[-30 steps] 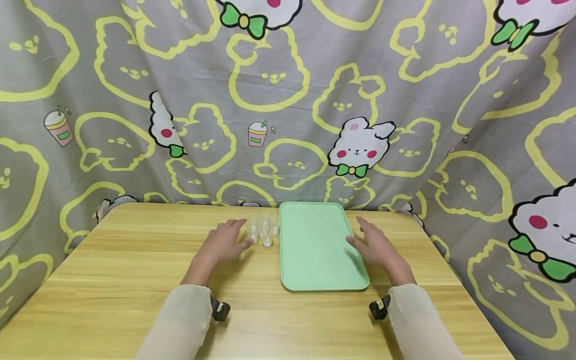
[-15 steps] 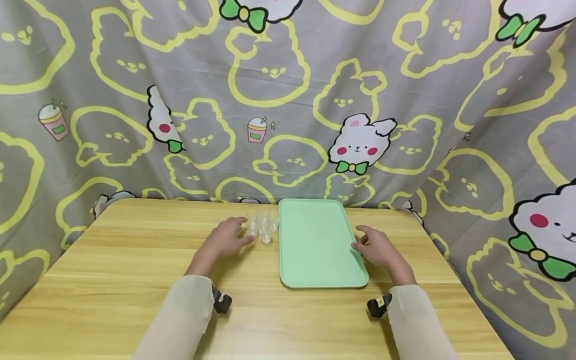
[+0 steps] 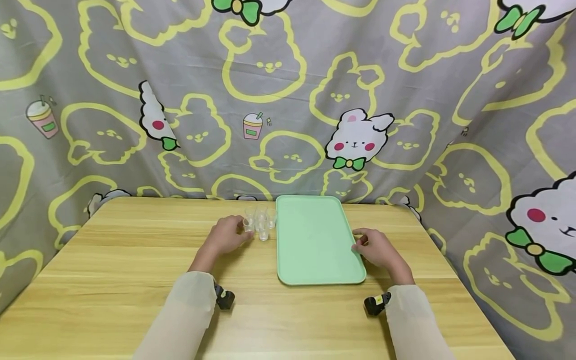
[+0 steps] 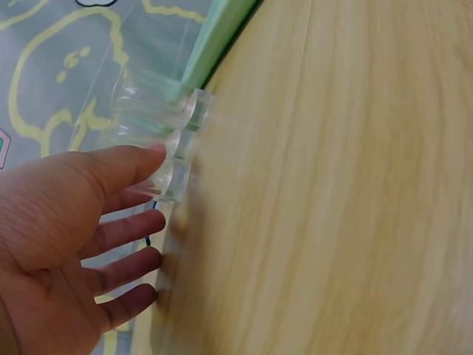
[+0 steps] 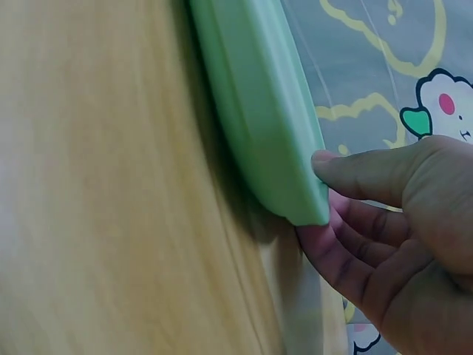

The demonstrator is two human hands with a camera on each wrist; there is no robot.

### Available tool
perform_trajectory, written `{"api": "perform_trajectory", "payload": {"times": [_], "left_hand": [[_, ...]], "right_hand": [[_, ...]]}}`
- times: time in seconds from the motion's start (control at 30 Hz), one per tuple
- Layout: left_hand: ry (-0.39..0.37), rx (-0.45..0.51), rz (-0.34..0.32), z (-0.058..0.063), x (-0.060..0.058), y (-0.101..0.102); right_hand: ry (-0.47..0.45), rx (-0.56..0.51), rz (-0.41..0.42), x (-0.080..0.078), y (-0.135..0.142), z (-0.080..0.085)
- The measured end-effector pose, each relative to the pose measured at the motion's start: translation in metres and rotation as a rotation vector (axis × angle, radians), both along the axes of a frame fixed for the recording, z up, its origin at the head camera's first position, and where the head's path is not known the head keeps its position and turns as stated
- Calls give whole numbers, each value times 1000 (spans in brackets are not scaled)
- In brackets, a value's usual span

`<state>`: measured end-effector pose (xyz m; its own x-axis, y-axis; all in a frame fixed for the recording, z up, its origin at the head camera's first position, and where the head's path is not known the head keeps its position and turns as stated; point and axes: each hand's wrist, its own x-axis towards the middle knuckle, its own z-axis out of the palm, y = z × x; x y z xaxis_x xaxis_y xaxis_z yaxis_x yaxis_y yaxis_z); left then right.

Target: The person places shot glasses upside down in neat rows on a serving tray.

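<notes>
In the head view, several small clear shot glasses (image 3: 263, 231) stand grouped against the left side of a light green tray (image 3: 315, 240). My left hand (image 3: 227, 234) pinches the leftmost glass (image 3: 249, 225) between thumb and forefinger. The left wrist view shows the thumb over its near side, while the other fingers extend loosely below. On the opposite side, my right hand (image 3: 377, 247) grips the tray's right edge. Seen from the right wrist, the thumb lies on the tray rim (image 5: 292, 126) and the fingers are curled under it.
Everything rests on a wooden table (image 3: 135, 280). Behind it hangs a grey patterned curtain (image 3: 198, 75), which also runs along the sides. The tray's far end lies near the table's back edge.
My left fingers and thumb have closed in on the leftmost glass. The right hand has come in to the tray's edge and taken hold of it. The head view has shifted slightly.
</notes>
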<state>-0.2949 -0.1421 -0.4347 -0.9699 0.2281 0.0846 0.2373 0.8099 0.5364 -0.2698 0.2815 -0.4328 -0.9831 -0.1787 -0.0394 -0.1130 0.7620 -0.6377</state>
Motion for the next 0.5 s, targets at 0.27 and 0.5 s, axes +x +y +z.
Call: {"api": "perform_trajectory", "payload": {"times": [0.27,0.5], "left_hand": [[5,22,25,-2,0,-1],[-17,75,41,-5,0,-2]], "right_hand": [[-43,-112,-13,2,3,-2],[-63,-169,-14,5,6,-5]]}}
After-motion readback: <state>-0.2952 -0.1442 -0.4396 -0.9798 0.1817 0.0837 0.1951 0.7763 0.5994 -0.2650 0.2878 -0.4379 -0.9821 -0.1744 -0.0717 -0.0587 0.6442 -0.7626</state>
